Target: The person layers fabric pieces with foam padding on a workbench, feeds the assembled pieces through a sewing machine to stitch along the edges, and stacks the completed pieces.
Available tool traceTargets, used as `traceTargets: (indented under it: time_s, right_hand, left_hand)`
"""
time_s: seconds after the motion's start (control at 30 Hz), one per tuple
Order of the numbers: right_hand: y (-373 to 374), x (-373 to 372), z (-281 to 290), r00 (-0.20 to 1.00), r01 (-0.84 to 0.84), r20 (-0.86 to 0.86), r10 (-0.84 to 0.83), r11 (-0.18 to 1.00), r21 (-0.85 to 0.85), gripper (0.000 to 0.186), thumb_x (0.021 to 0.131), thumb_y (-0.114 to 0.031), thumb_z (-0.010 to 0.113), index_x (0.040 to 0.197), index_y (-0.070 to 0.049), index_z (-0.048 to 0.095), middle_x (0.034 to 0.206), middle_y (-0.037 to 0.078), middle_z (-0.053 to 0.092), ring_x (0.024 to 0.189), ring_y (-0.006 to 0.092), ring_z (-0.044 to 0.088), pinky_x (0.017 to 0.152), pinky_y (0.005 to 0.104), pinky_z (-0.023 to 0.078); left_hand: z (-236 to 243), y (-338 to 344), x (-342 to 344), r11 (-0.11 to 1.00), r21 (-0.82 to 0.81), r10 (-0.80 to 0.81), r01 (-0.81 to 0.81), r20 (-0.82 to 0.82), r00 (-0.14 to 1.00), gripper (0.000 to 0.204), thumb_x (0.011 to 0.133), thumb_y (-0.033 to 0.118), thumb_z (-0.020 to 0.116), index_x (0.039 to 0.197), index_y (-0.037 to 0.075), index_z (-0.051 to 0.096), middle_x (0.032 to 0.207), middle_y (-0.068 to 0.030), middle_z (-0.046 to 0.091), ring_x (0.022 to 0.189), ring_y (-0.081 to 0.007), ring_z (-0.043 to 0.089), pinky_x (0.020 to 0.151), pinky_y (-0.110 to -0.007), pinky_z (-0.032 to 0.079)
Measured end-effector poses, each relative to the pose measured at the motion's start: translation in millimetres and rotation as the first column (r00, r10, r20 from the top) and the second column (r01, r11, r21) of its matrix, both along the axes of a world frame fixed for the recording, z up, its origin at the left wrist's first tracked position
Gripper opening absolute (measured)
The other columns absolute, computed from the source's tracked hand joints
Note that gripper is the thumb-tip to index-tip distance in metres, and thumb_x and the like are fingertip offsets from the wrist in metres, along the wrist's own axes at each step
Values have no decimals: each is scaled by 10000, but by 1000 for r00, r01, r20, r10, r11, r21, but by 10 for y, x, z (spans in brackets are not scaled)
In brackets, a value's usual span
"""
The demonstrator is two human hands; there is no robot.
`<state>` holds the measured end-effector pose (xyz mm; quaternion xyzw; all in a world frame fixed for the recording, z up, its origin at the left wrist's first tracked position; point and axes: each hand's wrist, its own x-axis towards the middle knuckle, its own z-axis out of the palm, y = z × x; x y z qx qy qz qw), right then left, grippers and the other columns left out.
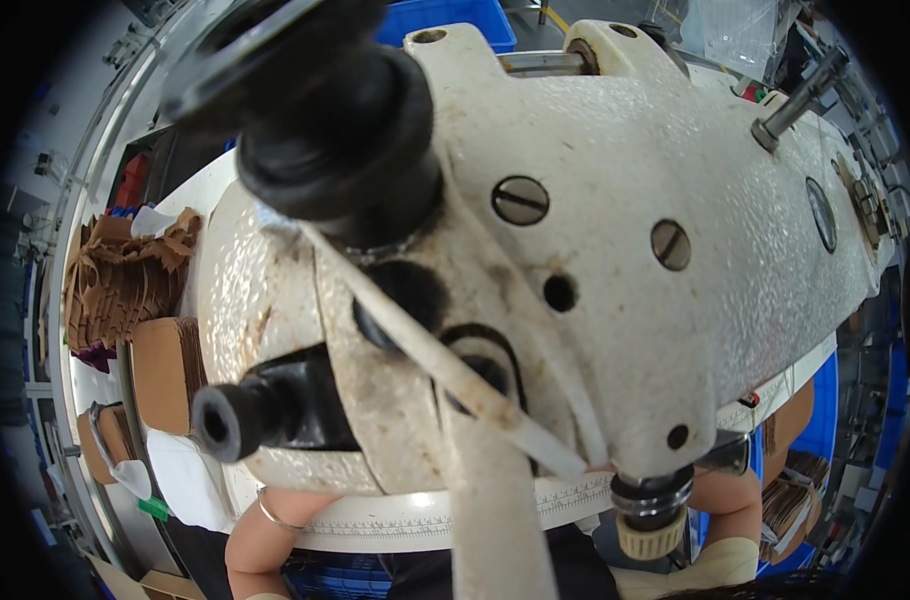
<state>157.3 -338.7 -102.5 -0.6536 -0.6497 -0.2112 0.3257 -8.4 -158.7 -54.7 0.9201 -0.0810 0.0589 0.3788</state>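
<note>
A cream sewing machine head (635, 140), speckled with brown stains, fills most of the view close to the camera. It has black round fittings (325, 160), slotted screws, a pale strap slanting across it and a knurled knob (650, 535) below. My left forearm (260, 550), with a thin bangle, enters at the lower left and passes behind the machine. My right forearm (727, 525) does the same at the lower right, beside the knob. Both my hands are hidden by the machine, so what they hold or touch cannot be seen.
On the white table (375, 530) at left lie crumpled brown pieces (120, 285), stacked brown panels (162, 375) and white material (180, 475). A blue bin (823, 380) at right holds more brown pieces (785, 505). Another blue bin (445, 20) stands at the back.
</note>
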Motion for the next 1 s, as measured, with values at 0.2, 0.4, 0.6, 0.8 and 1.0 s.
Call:
traceTargets:
  time_s: [0.2,0.4,0.6,0.8,1.0]
  right_hand:
    - [56,-54,9,996,-1,-94,1,1000,5,138,658,-144,590,752,-46,612,814,119,599,660,281,604,547,427,462]
    - [93,49,-67,1000,-9,8,9,999,43,122,646,-130,584,721,-38,610,788,136,610,626,296,609,505,440,468]
    - [72,-1,-6,997,-17,-71,18,1000,13,140,629,-130,590,730,-39,623,797,134,622,635,290,619,529,431,483]
    - [61,77,-10,984,-86,161,80,996,31,151,633,-142,596,746,-46,624,821,126,617,655,296,611,559,426,466]
    - [-194,34,201,989,-95,-123,79,987,-131,196,726,-159,573,856,-27,637,864,125,639,708,273,637,601,426,510]
  left_hand:
    - [-33,137,-46,963,269,6,-8,10,1000,437,773,114,697,1201,51,628,1092,-146,663,839,-312,658,725,-393,532]
    - [-96,216,91,969,241,23,-51,120,992,390,722,92,694,1111,77,666,1047,-139,672,901,-325,646,816,-423,507]
    - [-93,264,86,966,232,58,-111,226,972,351,671,70,692,1021,103,704,1002,-132,681,962,-339,634,906,-453,483]
    - [-33,76,219,939,267,135,-216,291,947,380,687,83,669,1067,77,680,1017,-141,664,989,-341,619,889,-470,483]
    - [224,63,166,731,675,-9,-96,150,989,400,707,82,671,1106,53,659,1061,-179,654,990,-368,619,876,-461,485]
